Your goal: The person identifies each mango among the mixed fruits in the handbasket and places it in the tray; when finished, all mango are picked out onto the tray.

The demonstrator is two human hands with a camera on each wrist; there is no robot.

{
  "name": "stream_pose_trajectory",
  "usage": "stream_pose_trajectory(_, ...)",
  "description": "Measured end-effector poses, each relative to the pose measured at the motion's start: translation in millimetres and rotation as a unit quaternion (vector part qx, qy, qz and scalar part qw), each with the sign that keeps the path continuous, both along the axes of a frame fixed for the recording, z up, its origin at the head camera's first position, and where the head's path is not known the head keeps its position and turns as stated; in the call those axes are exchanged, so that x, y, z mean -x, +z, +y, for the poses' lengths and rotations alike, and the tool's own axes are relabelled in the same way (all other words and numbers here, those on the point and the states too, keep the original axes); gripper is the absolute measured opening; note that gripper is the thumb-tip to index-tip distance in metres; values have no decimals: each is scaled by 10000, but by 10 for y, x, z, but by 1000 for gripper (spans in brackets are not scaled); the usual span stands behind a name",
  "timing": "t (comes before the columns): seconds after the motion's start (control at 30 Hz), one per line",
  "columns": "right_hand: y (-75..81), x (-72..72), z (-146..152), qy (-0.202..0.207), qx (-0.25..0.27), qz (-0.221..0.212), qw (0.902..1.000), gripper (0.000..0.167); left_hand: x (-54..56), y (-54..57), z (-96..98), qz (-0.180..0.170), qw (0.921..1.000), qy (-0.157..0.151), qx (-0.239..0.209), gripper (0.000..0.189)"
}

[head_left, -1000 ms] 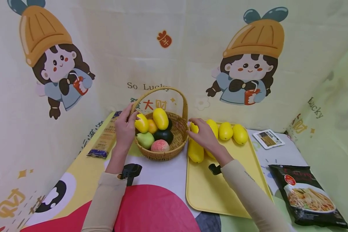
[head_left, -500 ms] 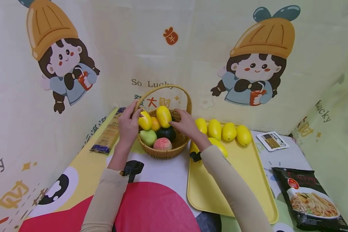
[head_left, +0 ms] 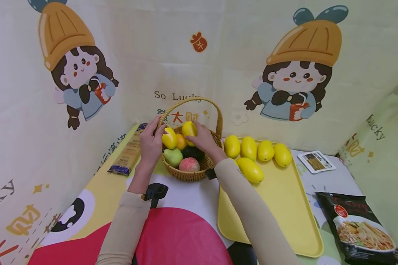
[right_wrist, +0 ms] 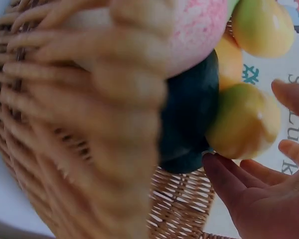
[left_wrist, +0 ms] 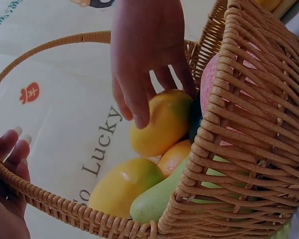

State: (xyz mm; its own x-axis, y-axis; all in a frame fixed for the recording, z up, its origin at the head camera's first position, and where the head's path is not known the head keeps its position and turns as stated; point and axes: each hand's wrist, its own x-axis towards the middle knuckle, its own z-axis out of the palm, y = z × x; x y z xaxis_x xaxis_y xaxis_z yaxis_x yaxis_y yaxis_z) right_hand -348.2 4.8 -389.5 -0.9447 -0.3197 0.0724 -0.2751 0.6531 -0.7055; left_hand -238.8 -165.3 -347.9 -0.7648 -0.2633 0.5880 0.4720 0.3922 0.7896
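The basket rim (right_wrist: 132,104) is blurred in the right wrist view.

Basket (head_left: 189,177), between left hand (head_left: 150,141) and right hand (head_left: 203,140): golden-brown, woven pattern. Mango (left_wrist: 165,127) at the right hand: yellow, shading to green. Second mango (left_wrist: 122,184), nearer the left hand: likewise. Between and below the hands: orange fruit (head_left: 180,142); light-green pear (head_left: 173,158); near-black fruit (head_left: 193,152); pink-and-pale speckled peach (head_left: 189,165). Right of the right hand: plain yellow tray (head_left: 278,213); yellow mangoes (head_left: 250,170); black packet (head_left: 365,232), red badge. Left of the left hand: tan packet (head_left: 127,151), dark-blue ends. Sleeves (head_left: 124,221) below both hands: beige.
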Motion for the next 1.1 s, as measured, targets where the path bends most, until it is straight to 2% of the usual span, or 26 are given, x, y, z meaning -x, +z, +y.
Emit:
stream_pose_trajectory(0.23,-15,9,-19,-103,-106,64,9999,74,12,-4,24,58,10000,50,60,39)
stream_pose_trajectory(0.53,-7,-45,22,-43,73,159,9998,74,-8,-1,28,-53,9999,-92,29,40)
stream_pose_trajectory(0.8,33,-121,136,147,-89,382,9991,73,231,-236,-87,48,10000,-23,-10,41)
stream_pose_trajectory(1.1,105,-276,334,248,-218,544,9980,72,236,-254,-125,75,10000,-12,48,41)
